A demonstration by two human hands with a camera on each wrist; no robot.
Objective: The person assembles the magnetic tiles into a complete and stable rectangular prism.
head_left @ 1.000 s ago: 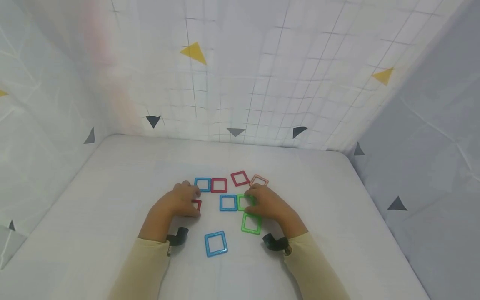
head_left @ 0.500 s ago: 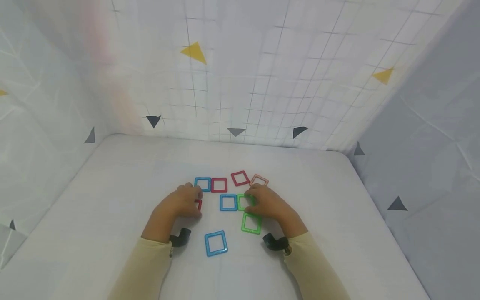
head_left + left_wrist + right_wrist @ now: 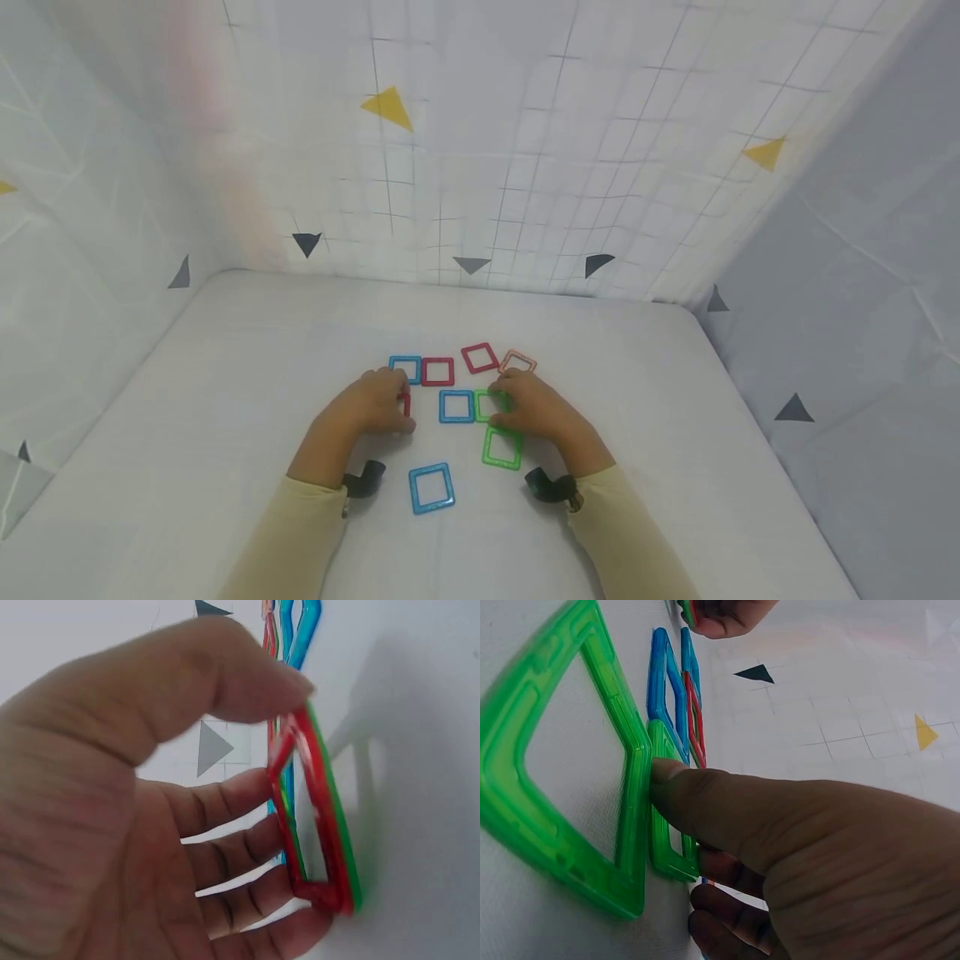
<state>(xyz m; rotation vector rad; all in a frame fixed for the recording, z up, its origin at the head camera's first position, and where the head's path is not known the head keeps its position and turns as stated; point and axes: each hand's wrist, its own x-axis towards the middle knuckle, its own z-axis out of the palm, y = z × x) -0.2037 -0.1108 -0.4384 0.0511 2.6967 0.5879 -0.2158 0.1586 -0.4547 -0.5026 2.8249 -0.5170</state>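
In the left wrist view, my left hand (image 3: 367, 406) pinches a square magnetic tile (image 3: 323, 810), red on one face and green on the other, between thumb and fingertips. It is tilted up off the table. My right hand (image 3: 530, 406) holds a green square tile (image 3: 661, 832) flat on the table, thumb on the near edge and fingers on the far side. A blue square tile (image 3: 443, 407) lies edge to edge with it on the left. Just nearer lies a second green tile (image 3: 487, 447), its corner close to the right thumb.
Behind the left hand, a blue tile (image 3: 407, 357) adjoins a red tile (image 3: 438, 360). Farther right lie a tilted red tile (image 3: 472, 369) and an orange tile (image 3: 519, 353). A lone blue tile (image 3: 432, 507) lies in front on the white table (image 3: 225, 400). Cloth walls surround the table.
My left hand has moved a little to the right with the red and green tile, which now shows as a narrower strip. My right hand and the other tiles have stayed put.
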